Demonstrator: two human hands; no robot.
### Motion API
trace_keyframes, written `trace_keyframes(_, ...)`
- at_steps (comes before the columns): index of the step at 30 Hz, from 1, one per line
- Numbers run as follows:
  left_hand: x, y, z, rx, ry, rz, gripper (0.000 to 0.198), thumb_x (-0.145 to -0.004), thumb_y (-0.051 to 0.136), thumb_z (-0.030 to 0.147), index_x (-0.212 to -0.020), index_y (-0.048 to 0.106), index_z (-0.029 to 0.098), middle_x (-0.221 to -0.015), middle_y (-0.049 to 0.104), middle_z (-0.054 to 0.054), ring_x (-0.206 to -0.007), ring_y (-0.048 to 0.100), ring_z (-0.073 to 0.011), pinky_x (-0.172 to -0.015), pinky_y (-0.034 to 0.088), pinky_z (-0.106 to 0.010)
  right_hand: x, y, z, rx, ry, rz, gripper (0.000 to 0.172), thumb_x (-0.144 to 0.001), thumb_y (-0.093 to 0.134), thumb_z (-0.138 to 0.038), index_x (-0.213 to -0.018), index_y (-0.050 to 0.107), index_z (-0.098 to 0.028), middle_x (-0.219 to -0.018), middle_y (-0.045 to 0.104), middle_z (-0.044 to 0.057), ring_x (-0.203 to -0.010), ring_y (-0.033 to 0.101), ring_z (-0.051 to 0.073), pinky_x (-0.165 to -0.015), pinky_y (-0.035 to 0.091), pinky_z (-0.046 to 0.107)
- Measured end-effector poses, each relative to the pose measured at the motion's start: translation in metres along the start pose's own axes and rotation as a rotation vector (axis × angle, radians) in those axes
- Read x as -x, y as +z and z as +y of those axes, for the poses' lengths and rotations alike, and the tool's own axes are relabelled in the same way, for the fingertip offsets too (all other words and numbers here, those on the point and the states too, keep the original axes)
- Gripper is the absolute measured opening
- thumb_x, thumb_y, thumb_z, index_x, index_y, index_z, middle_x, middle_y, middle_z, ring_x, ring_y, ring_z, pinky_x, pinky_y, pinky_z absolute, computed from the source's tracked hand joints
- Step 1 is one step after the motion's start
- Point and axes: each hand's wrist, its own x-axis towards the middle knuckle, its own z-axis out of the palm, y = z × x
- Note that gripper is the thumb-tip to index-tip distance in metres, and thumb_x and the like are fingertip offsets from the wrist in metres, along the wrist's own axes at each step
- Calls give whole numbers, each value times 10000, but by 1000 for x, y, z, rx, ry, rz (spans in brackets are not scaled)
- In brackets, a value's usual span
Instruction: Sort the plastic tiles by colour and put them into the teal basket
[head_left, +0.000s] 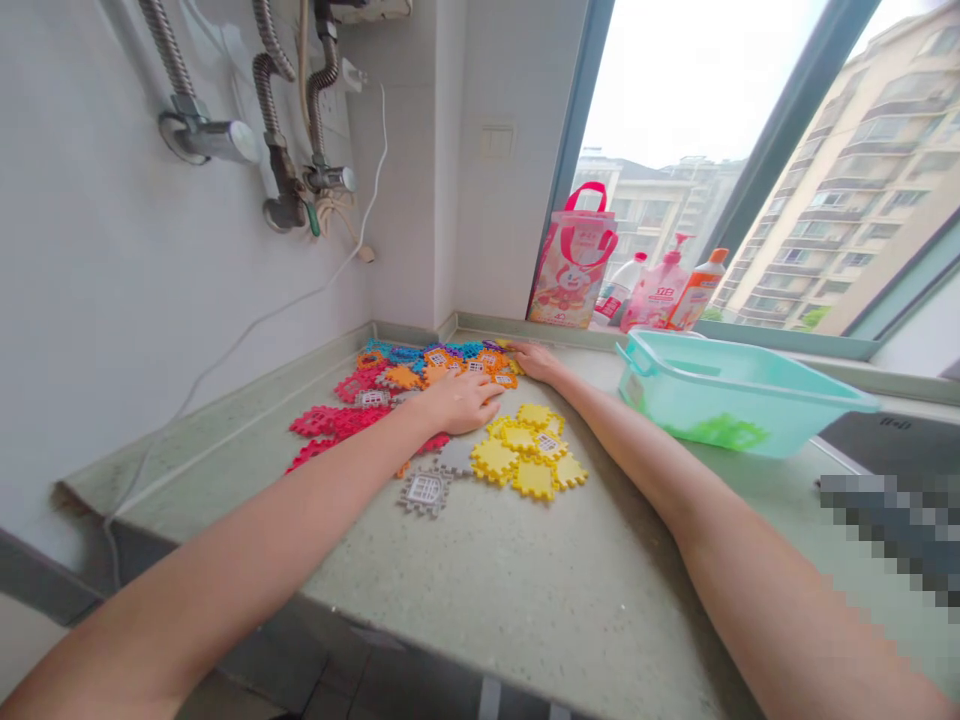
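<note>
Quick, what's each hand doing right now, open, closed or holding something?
Left hand: palm down at the orange pieces; grip can't be told.
Right hand: reaching to their far right end; fingertips unclear, so grip can't be told.

Speckled pale-green counter [480, 580] under the hands [461, 402]. White wall [75, 250] to their left, corrugated metal hoses [169, 50] and valves [229, 142] on it. Light switch [498, 142] beyond them. Grey-framed window [795, 100] ahead-right of them, bright daylight, apartment block [862, 170] outside.
</note>
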Motion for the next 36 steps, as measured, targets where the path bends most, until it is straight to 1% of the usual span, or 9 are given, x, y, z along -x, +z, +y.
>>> trace_keyframes(3, 0, 2, -3, -9, 8, 16, 602, -1141, 336, 509, -1659, 584, 328, -1696, 598, -59, -1575, 520, -324, -1308, 385, -555, 1, 0, -1, 73, 66, 4, 582, -1041, 430, -171, -1546, 715, -123, -1607, 677, 143, -1513, 619, 304, -1284, 433, 370)
trace_keyframes(7, 0, 1, -3, -34, -13, 5, 607, -1137, 359, 530, -1633, 616, 292, -1680, 609, -94, -1530, 574, -322, -1287, 420, -514, 12, -3, -5, 143, 128, 30, 509, -1063, 422, -181, -1384, 806, -89, -1494, 745, 210, -1424, 687, 324, -1218, 480, 365)
trace_keyframes(11, 1, -2, -2, -32, -36, -23, 617, -1142, 366, 514, -1658, 591, 260, -1706, 579, -111, -1576, 529, -311, -1319, 383, -513, 37, -11, -8, 167, 152, 52, 468, -1069, 433, -187, -1310, 827, -116, -1467, 763, 199, -1402, 694, 302, -1204, 485, 347)
trace_keyframes(14, 1, -3, -1, -51, -43, -20, 621, -1145, 366, 512, -1666, 584, 255, -1709, 575, -117, -1575, 529, -316, -1316, 382, -517, 67, -21, -9, 155, 136, 53, 456, -1075, 439, -205, -1323, 815, -133, -1472, 763, 181, -1385, 703, 293, -1207, 494, 359)
trace_keyframes(19, 3, -6, 0, -137, 8, 70, 540, -1125, 434, 503, -1526, 706, 267, -1643, 637, -110, -1513, 580, -308, -1279, 409, -496, 128, -39, -10, 116, 97, 50, 437, -1080, 481, -234, -1397, 770, -151, -1503, 752, 149, -1419, 688, 276, -1242, 484, 391)
trace_keyframes(24, 11, -33, 1, -129, 17, 193, 444, -1075, 503, 435, -1374, 799, 294, -1463, 766, -87, -1375, 666, -306, -1197, 473, -471, 195, -54, -11, 54, 31, 38, 414, -1090, 482, -235, -1385, 768, -180, -1466, 779, 112, -1379, 722, 251, -1218, 517, 390)
trace_keyframes(30, 60, -75, 17, 150, -94, 142, 474, -1065, 474, 419, -1342, 811, 235, -1093, 856, -70, -969, 784, -248, -902, 562, -326, 256, -71, -9, -25, -36, 39, 385, -1076, 519, -214, -1362, 776, -192, -1496, 763, 113, -1396, 717, 259, -1235, 504, 392)
trace_keyframes(34, 112, -62, 41, 268, -88, 159, 483, -1018, 589, 477, -1360, 767, 186, -1316, 816, -117, -1147, 772, -285, -997, 573, -359, 263, -75, -7, -70, -33, 39, 371, -1058, 558, -208, -1347, 789, -189, -1442, 792, 121, -1338, 749, 279, -1200, 529, 389)
trace_keyframes(36, 132, -50, 50, 231, -114, 152, 493, -983, 669, 518, -1339, 768, 192, -1325, 804, -132, -1161, 757, -313, -1018, 576, -394, 262, -75, -8, -88, -32, 40, 364, -1048, 579, -213, -1337, 798, -186, -1399, 811, 125, -1291, 771, 292, -1170, 551, 394)
